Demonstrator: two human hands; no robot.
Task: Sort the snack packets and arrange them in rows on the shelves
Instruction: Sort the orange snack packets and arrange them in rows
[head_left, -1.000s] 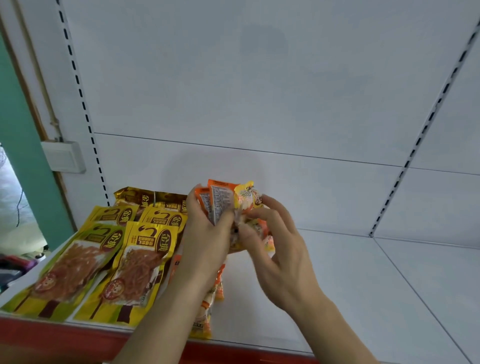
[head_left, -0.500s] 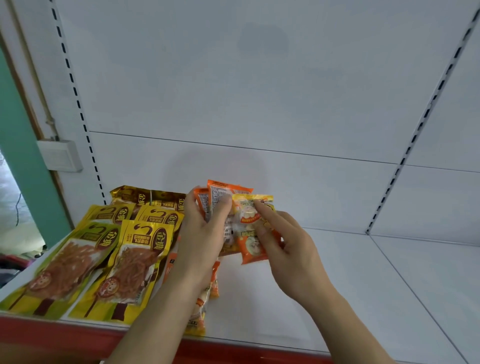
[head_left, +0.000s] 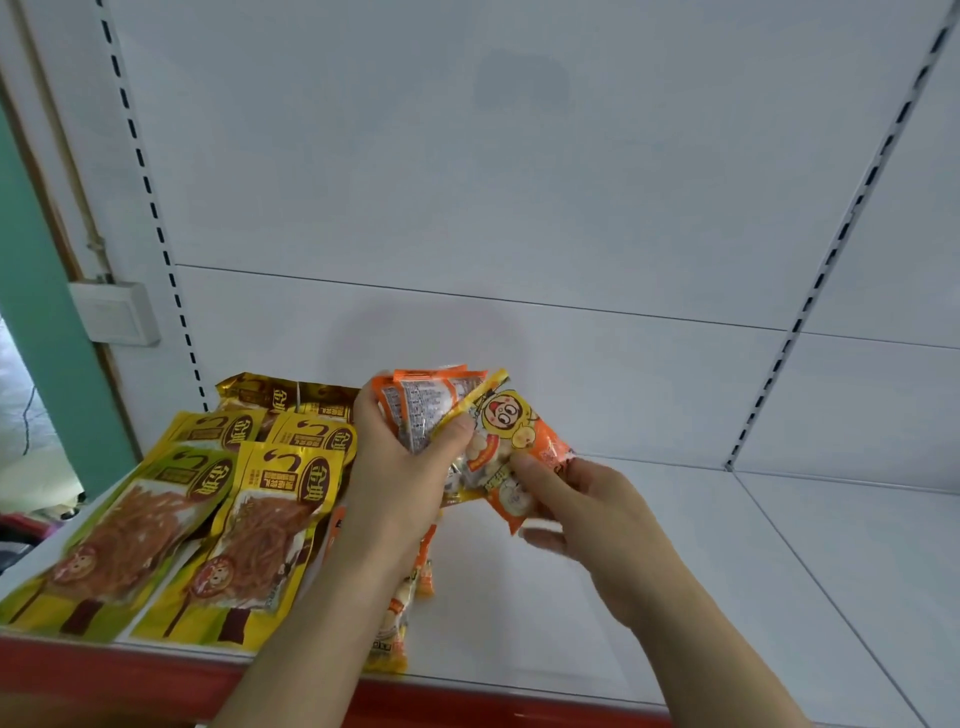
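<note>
Left hand (head_left: 402, 467) and right hand (head_left: 587, 525) raised close together, fingers curled in grip.

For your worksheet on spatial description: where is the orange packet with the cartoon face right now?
In the head view, centre: the cartoon-face packet is pinched by the right hand, beside the left hand's orange packet bundle, above the white shelf.

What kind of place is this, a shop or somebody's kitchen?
Most likely a small shop being stocked. The white shelf has slotted uprights and a red front edge, and matching yellow snack packets lie in rows while both hands sort orange packets.
</note>
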